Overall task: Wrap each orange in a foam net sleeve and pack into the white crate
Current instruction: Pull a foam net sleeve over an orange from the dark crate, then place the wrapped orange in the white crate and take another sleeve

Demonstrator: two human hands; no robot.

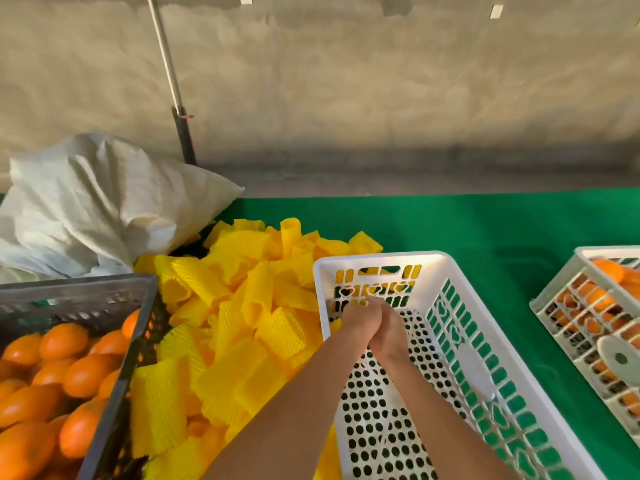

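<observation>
My left hand and my right hand are pressed together low in the far left corner of the white crate. Both backs face me and the fingers curl downward. A bit of yellow foam net peeks out beside my left hand; whatever else is under the hands is hidden. The perforated crate floor shows nothing else on it. Loose yellow foam net sleeves lie heaped left of the crate. Bare oranges fill a dark crate at the far left.
A second white crate with oranges and a white tape roll stands at the right on the green table cover. A white sack lies behind the sleeves. A metal pole leans on the wall.
</observation>
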